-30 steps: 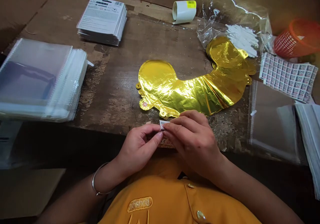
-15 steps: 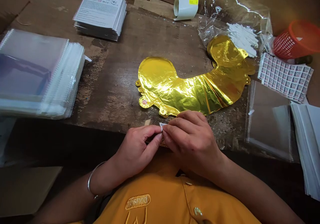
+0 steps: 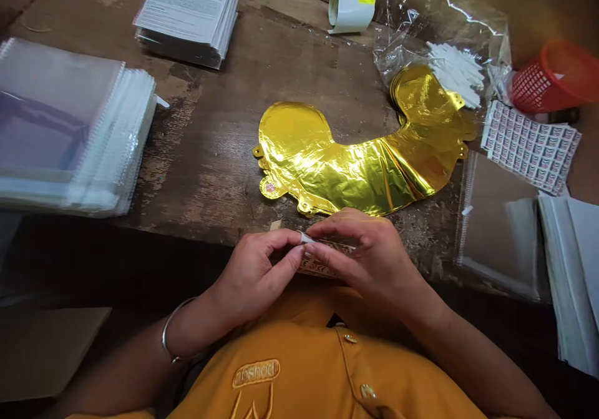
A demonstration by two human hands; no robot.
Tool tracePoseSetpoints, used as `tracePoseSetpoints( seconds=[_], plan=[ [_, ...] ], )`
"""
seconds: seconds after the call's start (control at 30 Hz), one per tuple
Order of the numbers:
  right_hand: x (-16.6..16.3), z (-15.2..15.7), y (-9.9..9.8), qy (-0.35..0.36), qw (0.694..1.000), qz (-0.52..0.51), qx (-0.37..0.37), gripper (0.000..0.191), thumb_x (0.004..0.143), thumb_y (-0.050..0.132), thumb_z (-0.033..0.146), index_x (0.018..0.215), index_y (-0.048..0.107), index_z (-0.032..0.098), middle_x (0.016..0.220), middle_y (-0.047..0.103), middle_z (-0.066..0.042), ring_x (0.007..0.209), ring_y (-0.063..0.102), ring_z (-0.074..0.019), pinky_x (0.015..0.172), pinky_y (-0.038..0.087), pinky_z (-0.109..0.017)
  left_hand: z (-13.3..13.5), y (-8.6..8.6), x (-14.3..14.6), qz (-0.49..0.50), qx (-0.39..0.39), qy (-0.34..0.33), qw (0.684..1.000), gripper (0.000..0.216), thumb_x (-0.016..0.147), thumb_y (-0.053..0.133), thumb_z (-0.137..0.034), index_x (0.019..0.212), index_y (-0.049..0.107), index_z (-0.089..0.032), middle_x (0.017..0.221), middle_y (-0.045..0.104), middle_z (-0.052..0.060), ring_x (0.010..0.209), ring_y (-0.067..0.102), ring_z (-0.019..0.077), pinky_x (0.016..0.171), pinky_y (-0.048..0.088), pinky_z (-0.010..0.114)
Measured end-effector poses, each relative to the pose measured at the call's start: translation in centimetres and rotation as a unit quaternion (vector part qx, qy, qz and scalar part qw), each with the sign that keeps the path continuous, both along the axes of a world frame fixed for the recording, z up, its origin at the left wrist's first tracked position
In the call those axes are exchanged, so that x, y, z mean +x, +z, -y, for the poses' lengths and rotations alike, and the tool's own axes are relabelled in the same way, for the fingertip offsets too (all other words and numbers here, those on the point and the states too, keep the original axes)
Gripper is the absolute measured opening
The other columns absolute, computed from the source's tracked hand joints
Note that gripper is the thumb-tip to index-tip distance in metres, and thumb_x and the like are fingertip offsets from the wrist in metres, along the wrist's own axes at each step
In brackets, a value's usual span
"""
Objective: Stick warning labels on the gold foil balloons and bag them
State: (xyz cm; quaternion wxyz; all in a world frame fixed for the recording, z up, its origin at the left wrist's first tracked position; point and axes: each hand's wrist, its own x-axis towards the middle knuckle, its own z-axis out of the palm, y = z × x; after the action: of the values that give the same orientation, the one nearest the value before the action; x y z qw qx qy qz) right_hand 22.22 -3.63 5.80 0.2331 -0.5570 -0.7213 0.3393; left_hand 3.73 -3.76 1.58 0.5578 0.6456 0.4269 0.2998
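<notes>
The left hand (image 3: 262,275) is pinching a white slip (image 3: 306,238) between finger and thumb, the right hand (image 3: 381,260) is touching it, gripping or not I can't tell, just below the gold foil (image 3: 346,169)

A white slip (image 3: 306,238) is partly hidden by the fingertips of the left hand (image 3: 262,275) and right hand (image 3: 377,253); a printed strip (image 3: 322,266) is partly covered too. Clear bags (image 3: 56,119) are cut off at the left edge, cards (image 3: 185,10) (fine print too small to be read) at the top, white sheets (image 3: 568,275) at right.
</notes>
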Motion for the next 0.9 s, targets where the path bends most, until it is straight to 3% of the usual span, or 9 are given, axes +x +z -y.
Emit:
tracePoseSetpoints(
  seconds=[0.33, 0.67, 0.9],
  plan=[
    [-0.62, 0.04, -0.07, -0.003, 1.000, 0.007, 0.016, 0.009, 0.084, 0.064, 0.024, 0.082, 0.072, 0.021, 0.079, 0.074, -0.002, 0.075, 0.066, -0.0156, 0.072, 0.050, -0.029, 0.06, -0.12, -0.06, -0.008, -0.006, -0.005, 1.000, 0.016, 0.087, 0.057, -0.021, 0.094, 0.071, -0.018, 0.080, 0.073, 0.000, 0.072, 0.066, 0.0136, 0.065, 0.050, 0.021],
    [-0.71, 0.05, -0.31, -0.044, 0.995, -0.071, -0.063, 0.010, 0.083, 0.064, 0.022, 0.078, 0.073, 0.019, 0.077, 0.074, -0.001, 0.071, 0.066, -0.0137, 0.069, 0.050, -0.025, -0.06, -0.40, 0.13, 0.009, 0.003, 0.000, 1.000, 0.017, 0.090, 0.057, -0.020, 0.097, 0.072, -0.020, 0.081, 0.072, -0.003, 0.071, 0.063, 0.0087, 0.066, 0.048, 0.017],
    [-0.88, -0.06, -0.28, -0.081, 0.984, -0.113, -0.114, 0.013, 0.081, 0.062, 0.020, 0.072, 0.071, 0.018, 0.070, 0.071, 0.000, 0.065, 0.063, -0.0119, 0.063, 0.049, -0.023, -0.09, -0.18, 0.15, -0.006, 0.019, -0.015, 1.000, 0.014, 0.090, 0.055, -0.020, 0.087, 0.069, -0.018, 0.074, 0.070, -0.003, 0.064, 0.060, 0.0081, 0.062, 0.046, 0.018]
  ],
)
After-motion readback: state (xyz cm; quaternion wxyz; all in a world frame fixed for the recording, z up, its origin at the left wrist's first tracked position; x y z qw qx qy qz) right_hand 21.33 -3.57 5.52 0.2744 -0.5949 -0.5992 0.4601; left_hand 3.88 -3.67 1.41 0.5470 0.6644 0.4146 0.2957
